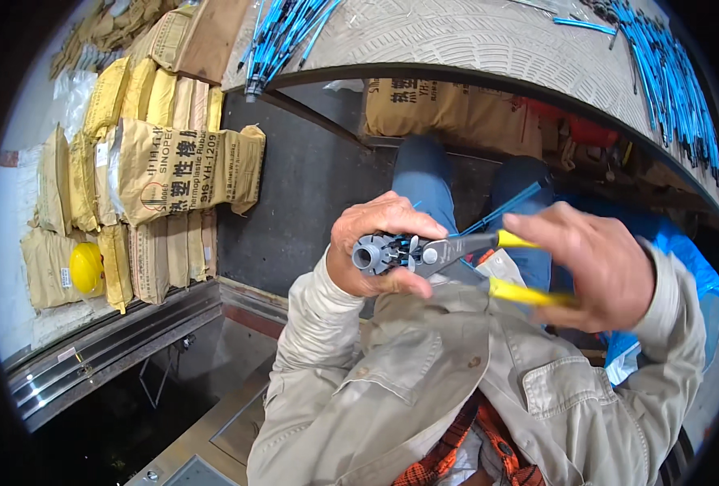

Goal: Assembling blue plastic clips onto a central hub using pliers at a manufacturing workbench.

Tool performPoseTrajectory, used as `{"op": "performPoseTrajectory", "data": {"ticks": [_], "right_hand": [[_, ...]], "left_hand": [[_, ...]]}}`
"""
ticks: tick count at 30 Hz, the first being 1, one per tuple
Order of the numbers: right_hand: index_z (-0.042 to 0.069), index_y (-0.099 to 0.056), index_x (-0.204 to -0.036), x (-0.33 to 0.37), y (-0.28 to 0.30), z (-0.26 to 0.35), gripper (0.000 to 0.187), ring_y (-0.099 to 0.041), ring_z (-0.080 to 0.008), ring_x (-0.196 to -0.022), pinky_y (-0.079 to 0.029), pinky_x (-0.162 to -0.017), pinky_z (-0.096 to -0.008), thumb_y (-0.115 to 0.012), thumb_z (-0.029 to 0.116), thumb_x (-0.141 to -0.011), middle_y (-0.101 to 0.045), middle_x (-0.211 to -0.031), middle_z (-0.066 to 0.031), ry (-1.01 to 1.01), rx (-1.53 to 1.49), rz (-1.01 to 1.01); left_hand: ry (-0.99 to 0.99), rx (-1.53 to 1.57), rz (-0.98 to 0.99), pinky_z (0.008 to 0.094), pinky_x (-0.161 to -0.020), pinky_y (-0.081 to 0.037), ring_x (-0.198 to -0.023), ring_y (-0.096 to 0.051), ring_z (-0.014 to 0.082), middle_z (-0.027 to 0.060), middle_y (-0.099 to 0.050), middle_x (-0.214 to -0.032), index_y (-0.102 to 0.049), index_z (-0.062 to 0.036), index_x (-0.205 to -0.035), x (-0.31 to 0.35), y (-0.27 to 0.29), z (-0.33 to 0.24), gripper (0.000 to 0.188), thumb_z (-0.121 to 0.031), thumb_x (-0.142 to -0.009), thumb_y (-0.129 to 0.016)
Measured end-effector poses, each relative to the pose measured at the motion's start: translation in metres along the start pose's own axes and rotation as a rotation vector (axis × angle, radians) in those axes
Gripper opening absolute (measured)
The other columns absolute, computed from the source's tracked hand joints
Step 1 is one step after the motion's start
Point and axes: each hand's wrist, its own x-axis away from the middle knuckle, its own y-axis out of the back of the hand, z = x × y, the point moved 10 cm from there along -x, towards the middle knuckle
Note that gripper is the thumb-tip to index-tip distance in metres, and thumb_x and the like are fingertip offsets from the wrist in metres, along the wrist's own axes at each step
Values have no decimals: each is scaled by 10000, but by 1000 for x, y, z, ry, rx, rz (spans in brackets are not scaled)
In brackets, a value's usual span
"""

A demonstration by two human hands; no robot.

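Nearest us is the khaki shirt [424,381]. Left to right, we see stacked sacks [189,174], then the left hand [380,217], fingers curled around a grey-ended bundle of black pieces [384,253] held before the shirt. Pliers [457,245], spread at the handles [525,293], reach it; the right hand [590,263], blurred, grips them. We judge the step to be plier work on the bundle; the next squeeze calls for a steady left hold. Whether the jaws bite, we cannot tell.
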Motion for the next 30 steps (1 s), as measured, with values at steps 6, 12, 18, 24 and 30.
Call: {"op": "performPoseTrajectory", "data": {"ticks": [6, 12, 18, 24, 30], "right_hand": [[-21, -391, -1253, 14, -12, -17, 548, -574, -255, -620, -486, -553, -324, -626, 176, -799, -598, -941, -197, -55, -69, -37], [41, -507, -1167, 11, -1, -26, 429, -560, -247, -678, -475, -612, -323, -625, 176, -777, -573, -918, -155, -18, -284, -61], [82, -588, -1083, 10, -13, -31, 347, -542, -230, -741, -458, -662, -313, -634, 169, -751, -548, -946, -130, -87, 111, -116], [79, -605, -994, 7, -8, -26, 284, -507, -210, -743, -437, -664, -303, -648, 164, -726, -522, -964, -123, -139, 656, -136], [55, -593, -895, -5, 10, -14, 230, -457, -197, -680, -418, -627, -302, -656, 169, -705, -494, -922, -115, -66, 725, -179]], "left_hand": [[118, 52, -32, 265, -632, -403, -601, -486, 138, 72, -659, -800, -647, -26, -924, -3, -6, 9, 574, -292, -459, -856], [49, 30, 56, 263, -628, -410, -612, -492, 141, 78, -659, -828, -643, -22, -921, -9, -9, 6, 569, -282, -463, -858], [42, -40, -101, 257, -634, -416, -619, -497, 146, 89, -655, -830, -637, -14, -919, -6, -7, 1, 559, -259, -468, -858], [80, -40, -221, 261, -632, -421, -629, -504, 149, 103, -645, -813, -629, 0, -913, -9, -7, 0, 551, -243, -476, -860], [30, -14, -311, 268, -618, -429, -643, -513, 151, 112, -636, -820, -622, 8, -916, -7, 3, -5, 550, -238, -486, -862]]}}
